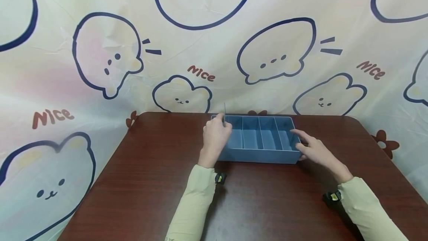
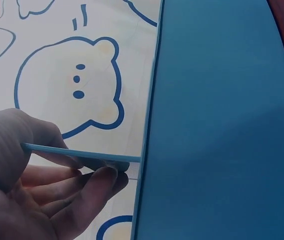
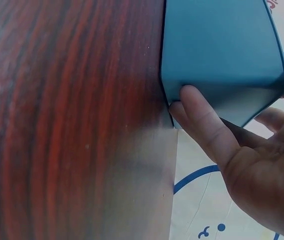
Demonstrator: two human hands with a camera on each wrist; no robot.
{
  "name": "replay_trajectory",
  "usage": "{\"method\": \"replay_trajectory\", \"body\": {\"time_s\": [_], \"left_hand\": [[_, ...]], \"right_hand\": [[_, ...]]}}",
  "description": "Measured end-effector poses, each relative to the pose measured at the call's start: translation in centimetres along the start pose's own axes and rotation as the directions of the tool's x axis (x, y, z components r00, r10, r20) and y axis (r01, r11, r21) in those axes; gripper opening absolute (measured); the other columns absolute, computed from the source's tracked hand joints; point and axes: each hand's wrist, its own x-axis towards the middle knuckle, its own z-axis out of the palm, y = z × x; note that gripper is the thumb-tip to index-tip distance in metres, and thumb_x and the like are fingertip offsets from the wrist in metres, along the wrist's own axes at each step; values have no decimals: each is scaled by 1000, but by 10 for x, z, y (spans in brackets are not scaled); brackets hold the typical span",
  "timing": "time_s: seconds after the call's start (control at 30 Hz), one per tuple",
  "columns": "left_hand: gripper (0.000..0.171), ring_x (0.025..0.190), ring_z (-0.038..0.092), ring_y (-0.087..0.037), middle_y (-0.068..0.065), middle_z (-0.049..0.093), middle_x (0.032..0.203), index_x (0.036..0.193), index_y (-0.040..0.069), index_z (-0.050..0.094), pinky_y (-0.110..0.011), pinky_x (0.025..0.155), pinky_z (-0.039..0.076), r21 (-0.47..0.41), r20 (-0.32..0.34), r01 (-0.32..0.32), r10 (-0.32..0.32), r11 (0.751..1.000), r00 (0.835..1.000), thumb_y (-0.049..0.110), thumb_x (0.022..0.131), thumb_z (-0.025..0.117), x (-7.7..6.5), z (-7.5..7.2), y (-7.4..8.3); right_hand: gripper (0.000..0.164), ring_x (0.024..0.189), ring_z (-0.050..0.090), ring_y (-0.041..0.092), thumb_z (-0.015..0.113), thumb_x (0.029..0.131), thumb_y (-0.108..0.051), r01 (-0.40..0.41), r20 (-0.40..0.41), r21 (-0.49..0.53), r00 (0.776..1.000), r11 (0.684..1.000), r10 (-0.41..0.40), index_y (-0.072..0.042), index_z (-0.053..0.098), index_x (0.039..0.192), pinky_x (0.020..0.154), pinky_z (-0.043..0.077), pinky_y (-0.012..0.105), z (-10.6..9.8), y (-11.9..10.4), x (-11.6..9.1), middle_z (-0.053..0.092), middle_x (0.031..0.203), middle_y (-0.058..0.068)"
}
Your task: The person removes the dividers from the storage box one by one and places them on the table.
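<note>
A blue divided storage box [image 1: 259, 155] lies lengthwise on the table, its compartments open upward. My left hand [image 1: 216, 131] is over the box's left end and pinches a thin blue divider panel [image 1: 225, 108] that stands up above the rim. In the left wrist view the divider's edge [image 2: 82, 151] runs between thumb and fingers, reaching the box's long wall [image 2: 221, 120]. My right hand [image 1: 314, 150] holds the right end of the box, fingers on its end wall and lower corner. In the right wrist view two fingertips [image 3: 191, 97] press against the box corner.
The dark brown wooden table [image 1: 143, 181] extends around the box on all sides. Behind its far edge hangs a pale printed cloth [image 1: 220, 51] with cartoon outlines. Black bands [image 1: 332, 197] are on both wrists.
</note>
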Motion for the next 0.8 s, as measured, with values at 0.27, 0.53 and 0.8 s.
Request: {"method": "replay_trajectory", "body": {"time_s": [0.27, 0.53, 0.8], "left_hand": [[39, 43, 52, -16, -14, 74, 92, 132, 8, 61, -25, 44, 42, 37, 13, -24, 24, 999, 1000, 17, 94, 59, 1, 1, 2], [37, 45, 54, -16, -14, 73, 87, 130, 7, 63, -24, 47, 47, 75, 19, -13, 11, 997, 1000, 16, 94, 61, 5, 0, 2], [36, 68, 70, -26, -17, 73, 106, 129, 4, 63, -34, 65, 59, 110, 20, -29, 27, 993, 999, 15, 95, 59, 3, -5, 6]], "right_hand": [[61, 99, 69, 35, 45, 96, -14, -5, 3, 10, 1000, 1000, 5, -13, 27, 154, 74, 60, 45, 0, -1, 0, 25, 154, 34], [61, 96, 70, 32, 45, 96, -14, -10, 1, -6, 1000, 1000, 10, -13, 27, 154, 74, 60, 45, 0, 0, 1, 26, 153, 35], [61, 98, 69, 35, 44, 96, -14, 2, -5, -14, 1000, 1000, -2, -13, 27, 154, 72, 60, 43, 0, 1, 1, 26, 154, 34]]}}
